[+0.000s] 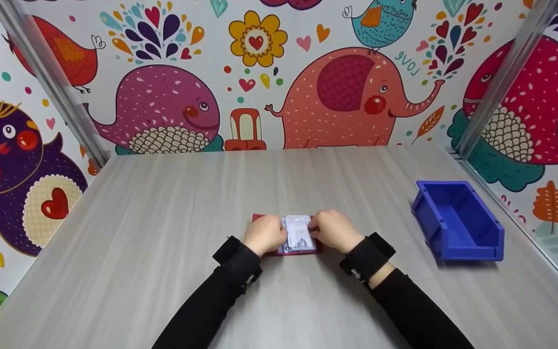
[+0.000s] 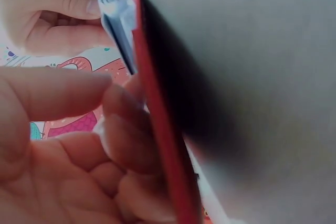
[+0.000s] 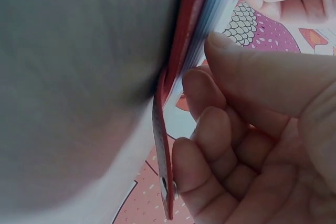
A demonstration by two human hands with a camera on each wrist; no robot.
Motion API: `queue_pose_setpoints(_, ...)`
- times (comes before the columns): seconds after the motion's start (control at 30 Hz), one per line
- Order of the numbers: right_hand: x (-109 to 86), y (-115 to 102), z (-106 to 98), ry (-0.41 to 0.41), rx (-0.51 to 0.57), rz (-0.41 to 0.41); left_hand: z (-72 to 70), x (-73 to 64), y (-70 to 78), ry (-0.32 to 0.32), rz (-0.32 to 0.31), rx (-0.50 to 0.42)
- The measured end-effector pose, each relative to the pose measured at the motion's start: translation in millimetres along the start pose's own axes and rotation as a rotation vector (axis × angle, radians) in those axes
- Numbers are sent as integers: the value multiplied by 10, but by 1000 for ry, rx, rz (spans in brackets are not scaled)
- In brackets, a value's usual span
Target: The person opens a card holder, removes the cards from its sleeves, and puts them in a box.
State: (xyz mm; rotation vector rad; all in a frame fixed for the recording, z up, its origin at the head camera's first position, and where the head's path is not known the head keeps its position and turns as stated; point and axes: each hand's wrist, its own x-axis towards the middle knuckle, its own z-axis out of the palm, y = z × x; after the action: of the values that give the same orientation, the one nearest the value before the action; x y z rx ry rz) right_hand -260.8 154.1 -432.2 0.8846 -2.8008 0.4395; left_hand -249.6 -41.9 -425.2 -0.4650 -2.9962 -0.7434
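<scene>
A red card holder (image 1: 318,251) lies opened on the table, with a stack of pale card sleeves (image 1: 299,233) showing between the two hands. My left hand (image 1: 265,233) is over its left part. Seen from the left wrist, the fingers (image 2: 131,135) curl against the red cover (image 2: 165,145), with thumb and forefinger together beside it. My right hand (image 1: 333,229) is at the right edge of the stack. In the right wrist view its thumb (image 3: 231,51) and forefinger pinch the sleeve edges (image 3: 205,30). A strap with a metal snap (image 3: 164,182) hangs beside the other curled fingers.
A blue plastic bin (image 1: 472,252) stands on the right side of the table (image 1: 162,203). Cartoon-printed panels (image 1: 259,106) rise behind the table and along both sides, with metal posts (image 1: 61,92) at the corners. Black bands (image 1: 367,257) wrap both wrists.
</scene>
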Motion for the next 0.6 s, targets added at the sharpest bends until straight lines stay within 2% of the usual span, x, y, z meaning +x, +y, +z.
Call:
queue_pose_setpoints(0.23, 4, -26, -6, -9, -8, 4, 5, 18, 9, -36, -23, 20)
queue_pose_setpoints(0.4, 3, -28, -8, -17, 0, 17, 0, 26, 14, -62, -25, 14)
queue_pose_setpoints(0.6, 2, -33, -15, -22, 23, 39, 0, 48, 30, -90, -55, 3)
